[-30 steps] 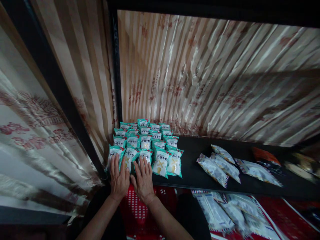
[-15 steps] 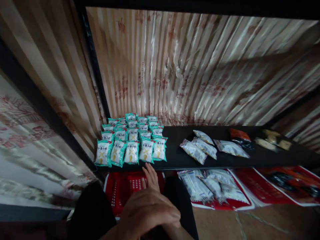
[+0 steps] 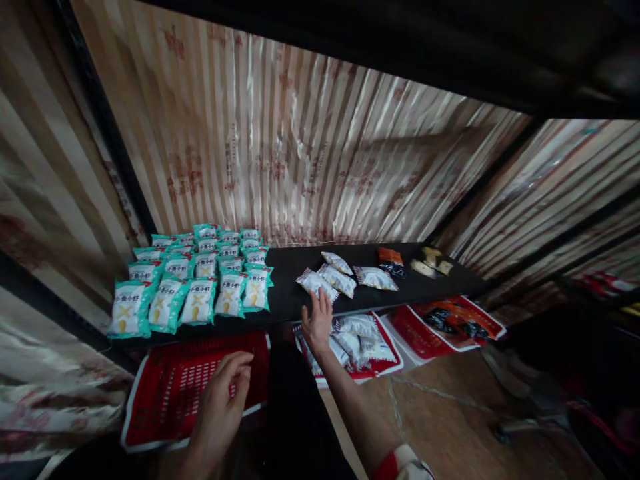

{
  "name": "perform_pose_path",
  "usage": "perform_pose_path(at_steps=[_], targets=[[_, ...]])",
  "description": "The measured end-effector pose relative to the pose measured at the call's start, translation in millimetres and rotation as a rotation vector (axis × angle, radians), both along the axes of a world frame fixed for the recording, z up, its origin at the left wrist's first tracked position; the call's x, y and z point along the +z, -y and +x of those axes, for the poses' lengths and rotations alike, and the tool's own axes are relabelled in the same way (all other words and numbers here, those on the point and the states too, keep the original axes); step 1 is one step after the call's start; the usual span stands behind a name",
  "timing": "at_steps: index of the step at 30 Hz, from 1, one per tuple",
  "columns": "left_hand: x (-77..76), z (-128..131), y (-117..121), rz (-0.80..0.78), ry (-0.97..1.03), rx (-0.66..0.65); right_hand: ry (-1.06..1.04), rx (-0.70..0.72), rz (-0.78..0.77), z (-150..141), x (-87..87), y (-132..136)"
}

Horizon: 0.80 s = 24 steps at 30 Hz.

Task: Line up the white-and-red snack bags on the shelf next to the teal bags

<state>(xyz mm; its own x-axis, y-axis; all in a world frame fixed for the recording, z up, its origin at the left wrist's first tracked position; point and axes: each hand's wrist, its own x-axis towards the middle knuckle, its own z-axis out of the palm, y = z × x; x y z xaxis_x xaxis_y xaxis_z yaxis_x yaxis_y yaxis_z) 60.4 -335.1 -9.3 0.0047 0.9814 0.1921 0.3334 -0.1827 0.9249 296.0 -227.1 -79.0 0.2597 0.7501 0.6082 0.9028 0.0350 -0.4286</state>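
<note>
My right hand reaches to the front edge of the black shelf. Its fingers are extended, with the tips touching or just in front of a white snack bag. Two more white bags lie against that one, and another white bag rests to their right. Over the red basket hangs my left hand, its fingers loosely bent, the thumb apart and nothing visible in it. Teal-and-white snack bags stand in rows on the shelf's left part.
Below the shelf, a second red basket holds several white bags. Farther right is a basket with orange-and-black packs. On the shelf lie an orange-and-black pack and some yellowish packs. A black post rises at the left.
My view has turned right. My hands, earlier overlapping in front of the teal bags, are now apart. My right hand has moved right to the white bags; my left is over the empty-looking basket.
</note>
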Motion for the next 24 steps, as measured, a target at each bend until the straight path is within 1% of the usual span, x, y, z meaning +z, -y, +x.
perform_pose_path(at_steps=[2, 4, 7, 10, 13, 18, 21, 24], targets=[[-12.0, 12, 5, -0.042, 0.028, 0.036, 0.059, -0.062, -0.044, 30, -0.9, -10], [-22.1, 28, 11, -0.083, 0.087, 0.054, 0.099, -0.060, -0.089, 54, -5.5, -15], [-33.1, 54, 19, -0.138, 0.152, 0.080, 0.106, 0.040, -0.108, 80, -13.6, -19], [-38.0, 80, 28, -0.159, 0.184, 0.124, 0.062, 0.144, -0.105, 95, -16.2, -19], [-36.5, 103, 38, -0.172, 0.207, 0.192, 0.035, 0.213, -0.097, 105, -10.7, -20], [-25.8, 146, 58, -0.219, 0.231, 0.325, -0.039, 0.321, -0.065, 111, 7.9, -15], [-17.9, 177, 68, -0.255, 0.297, 0.373, -0.079, 0.391, -0.046, 109, 19.4, 3], [-12.0, 209, 78, -0.275, 0.409, 0.402, -0.097, 0.470, -0.037, 108, 31.7, 32]])
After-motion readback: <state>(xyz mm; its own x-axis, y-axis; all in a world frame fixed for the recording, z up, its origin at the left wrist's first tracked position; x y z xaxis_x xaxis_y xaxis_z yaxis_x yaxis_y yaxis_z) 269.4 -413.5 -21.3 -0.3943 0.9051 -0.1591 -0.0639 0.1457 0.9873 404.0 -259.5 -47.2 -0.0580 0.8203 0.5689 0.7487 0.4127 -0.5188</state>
